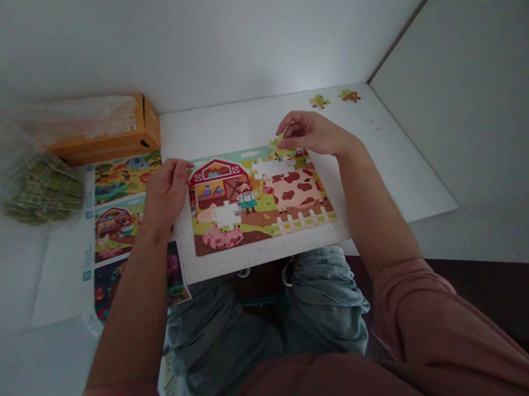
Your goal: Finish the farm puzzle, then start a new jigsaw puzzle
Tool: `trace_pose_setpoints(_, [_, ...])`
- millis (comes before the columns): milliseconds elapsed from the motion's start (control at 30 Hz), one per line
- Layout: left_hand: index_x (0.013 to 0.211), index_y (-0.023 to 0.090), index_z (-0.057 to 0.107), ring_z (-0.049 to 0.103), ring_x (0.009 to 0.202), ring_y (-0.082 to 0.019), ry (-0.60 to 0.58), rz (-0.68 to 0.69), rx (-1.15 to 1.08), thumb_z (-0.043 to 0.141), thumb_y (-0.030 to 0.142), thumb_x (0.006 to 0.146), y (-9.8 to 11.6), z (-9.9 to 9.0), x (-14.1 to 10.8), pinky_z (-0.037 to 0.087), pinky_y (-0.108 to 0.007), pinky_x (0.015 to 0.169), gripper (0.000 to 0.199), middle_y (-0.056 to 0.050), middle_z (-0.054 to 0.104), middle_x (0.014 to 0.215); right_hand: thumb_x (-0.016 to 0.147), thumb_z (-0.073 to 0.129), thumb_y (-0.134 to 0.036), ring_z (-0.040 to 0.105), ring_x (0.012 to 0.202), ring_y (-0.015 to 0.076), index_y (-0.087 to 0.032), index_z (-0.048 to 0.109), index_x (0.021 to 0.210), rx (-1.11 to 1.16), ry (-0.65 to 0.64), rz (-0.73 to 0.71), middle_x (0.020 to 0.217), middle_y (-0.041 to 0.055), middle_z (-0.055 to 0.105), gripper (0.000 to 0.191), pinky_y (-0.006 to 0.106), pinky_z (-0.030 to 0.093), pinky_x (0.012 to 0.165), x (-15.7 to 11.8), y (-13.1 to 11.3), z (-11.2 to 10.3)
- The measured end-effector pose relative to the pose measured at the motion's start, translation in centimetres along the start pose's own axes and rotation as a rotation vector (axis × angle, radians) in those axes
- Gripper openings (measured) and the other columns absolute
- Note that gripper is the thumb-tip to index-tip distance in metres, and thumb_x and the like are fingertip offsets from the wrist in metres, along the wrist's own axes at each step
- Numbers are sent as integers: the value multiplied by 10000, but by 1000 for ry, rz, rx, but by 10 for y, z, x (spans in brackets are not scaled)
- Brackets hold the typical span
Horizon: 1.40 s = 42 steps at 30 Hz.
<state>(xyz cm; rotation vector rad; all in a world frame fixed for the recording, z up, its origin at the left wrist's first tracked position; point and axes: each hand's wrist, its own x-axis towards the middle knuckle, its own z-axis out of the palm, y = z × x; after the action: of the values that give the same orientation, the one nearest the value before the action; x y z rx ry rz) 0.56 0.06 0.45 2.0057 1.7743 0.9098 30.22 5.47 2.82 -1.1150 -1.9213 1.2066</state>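
Across the white worktop [238, 125], a farm jigsaw puzzle [292, 189] is laid nearly whole (white gaps [227, 214] remain, loose pieces [319, 101] lie far off). It is touched by the flat, empty left grip [165, 192]; the curled right grip [312, 133] is set on a green piece [276, 140], its hold unclear.
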Motion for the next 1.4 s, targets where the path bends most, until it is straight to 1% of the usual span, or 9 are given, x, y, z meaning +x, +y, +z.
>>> trace_pose_setpoints(133, [828,177,473,435,580,-140,-9,-26,-18,242,339,786,2,0,0,313,-271,559,285,-8,463,605,564,603,-272,454,512,75,-169,507,746,-20,-41,75,584,-22,530,229,184,334,412,0,2,-2])
trace_pose_setpoints(367, [824,181,463,438,601,-146,-22,-38,-40,244,342,780,4,-1,0,318,-269,561,276,-13,460,627,615,564,-265,449,516,73,-165,530,776,-70,-86,95,589,-23,530,192,187,341,431,-1,-1,-3])
trace_pose_setpoints(500, [825,184,461,437,596,-141,-20,-42,-25,242,348,780,4,-1,0,318,-262,562,277,-10,458,624,628,549,-286,463,545,85,-179,544,770,-87,-107,98,628,-18,546,178,199,361,455,-1,-1,-3])
trace_pose_setpoints(700, [835,185,461,435,586,-137,-14,-31,-41,252,346,778,0,1,1,311,-259,559,270,-10,467,624,623,548,-284,482,538,103,-198,546,732,-103,-72,100,602,-25,547,139,226,385,465,-2,-1,-3])
trace_pose_setpoints(833, [841,186,466,438,590,-135,-8,-17,-42,256,346,780,-2,2,0,310,-260,564,271,-10,470,625,621,551,-255,494,521,108,-191,524,732,-68,-34,112,599,-17,542,130,234,394,451,-1,4,-3])
trace_pose_setpoints(1000, [851,176,474,436,594,-125,4,34,-9,241,345,790,-4,1,0,314,-252,565,295,-9,475,630,604,569,-234,510,522,122,-189,498,723,9,-19,119,597,-11,528,146,231,393,421,-1,6,-3])
trace_pose_setpoints(1100, [862,176,476,438,612,-123,11,62,1,230,345,795,-6,1,0,318,-248,570,306,-7,477,641,603,570,-247,502,513,114,-186,502,715,-6,-17,126,588,-14,526,144,223,385,414,-1,4,-3])
trace_pose_setpoints(1200, [852,182,477,443,608,-128,14,41,-10,235,351,792,-5,2,0,318,-253,569,302,-7,477,632,608,564,-266,482,504,99,-181,517,710,-55,-24,110,592,-16,532,140,219,379,424,-2,0,-2])
trace_pose_setpoints(1400, [841,183,465,445,592,-145,-44,-41,-38,242,364,782,2,0,1,308,-274,568,293,-13,481,630,621,545,-296,458,521,92,-192,540,720,-116,-18,77,607,-22,541,144,220,371,447,-3,-7,-1])
